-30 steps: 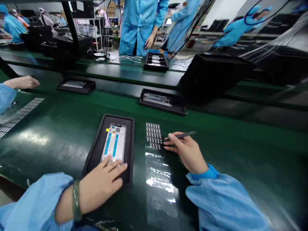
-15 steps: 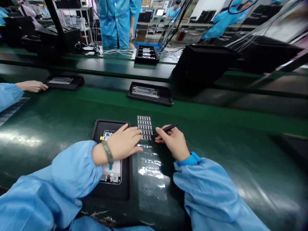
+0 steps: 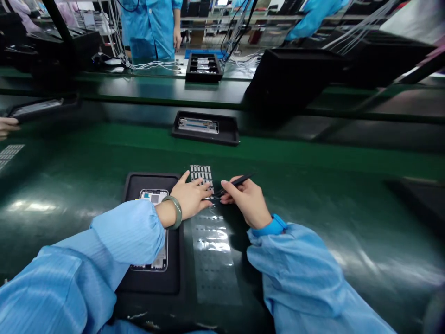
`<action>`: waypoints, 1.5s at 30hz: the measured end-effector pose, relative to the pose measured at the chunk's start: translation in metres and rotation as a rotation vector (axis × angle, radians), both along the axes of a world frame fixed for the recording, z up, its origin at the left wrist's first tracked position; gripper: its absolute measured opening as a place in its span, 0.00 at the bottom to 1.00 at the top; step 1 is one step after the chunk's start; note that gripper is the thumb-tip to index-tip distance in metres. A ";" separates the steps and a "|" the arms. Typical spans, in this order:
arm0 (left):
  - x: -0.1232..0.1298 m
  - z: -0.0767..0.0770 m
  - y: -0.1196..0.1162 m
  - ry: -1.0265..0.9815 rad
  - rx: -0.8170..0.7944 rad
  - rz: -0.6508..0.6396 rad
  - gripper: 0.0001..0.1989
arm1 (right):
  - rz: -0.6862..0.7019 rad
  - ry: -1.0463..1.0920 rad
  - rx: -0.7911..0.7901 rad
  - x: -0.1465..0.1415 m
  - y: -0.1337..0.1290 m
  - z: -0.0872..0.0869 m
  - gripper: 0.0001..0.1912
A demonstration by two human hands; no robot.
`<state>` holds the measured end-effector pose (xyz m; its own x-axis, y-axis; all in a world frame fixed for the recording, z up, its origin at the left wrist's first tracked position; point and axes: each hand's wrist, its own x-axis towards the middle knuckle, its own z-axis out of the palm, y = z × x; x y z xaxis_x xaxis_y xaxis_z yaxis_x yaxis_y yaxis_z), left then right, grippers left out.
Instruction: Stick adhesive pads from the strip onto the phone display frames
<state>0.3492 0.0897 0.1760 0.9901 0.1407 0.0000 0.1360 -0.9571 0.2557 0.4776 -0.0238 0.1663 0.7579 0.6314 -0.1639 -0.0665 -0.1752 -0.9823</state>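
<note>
My left hand point(image 3: 189, 197) lies with fingers spread over the lower part of a clear sheet of small grey stickers point(image 3: 200, 170). My right hand point(image 3: 247, 200) pinches black tweezers point(image 3: 239, 181), their tips down at the sheet's lower right edge, close to my left fingertips. Toward me the bare clear film point(image 3: 215, 273) of the sheet runs along the green bench. Under my left forearm sits a black tray point(image 3: 153, 283) holding a phone frame point(image 3: 162, 260) with small parts on it. My sleeve hides much of that frame.
A black tray point(image 3: 229, 134) with another phone frame point(image 3: 198, 125) stands farther back on the green surface. Another person's hand point(image 3: 7, 126) touches a tray point(image 3: 69, 103) at the far left. Stacked black trays point(image 3: 295, 79) rise behind, and a person in blue point(image 3: 149, 28) stands beyond.
My left hand has shifted onto the stickers, its fingers now covering their lower rows and nearer the tweezer tips. The view has turned slightly; the other person's tray at left has tilted.
</note>
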 end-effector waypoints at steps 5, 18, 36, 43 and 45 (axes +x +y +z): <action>0.000 -0.003 0.000 -0.021 -0.034 0.035 0.15 | -0.002 0.035 0.003 -0.002 0.001 0.002 0.19; 0.001 -0.007 0.001 -0.063 -0.094 0.077 0.13 | 0.008 0.059 0.014 -0.003 0.002 0.000 0.18; -0.014 0.016 0.000 -0.440 -0.479 0.169 0.14 | -0.003 0.312 0.264 -0.011 0.007 0.027 0.17; -0.043 0.037 0.003 -0.588 -0.746 0.338 0.05 | 0.068 0.200 0.362 -0.044 0.021 0.038 0.16; -0.051 0.038 0.005 -0.580 -0.741 0.361 0.05 | 0.089 0.110 0.362 -0.052 0.023 0.040 0.15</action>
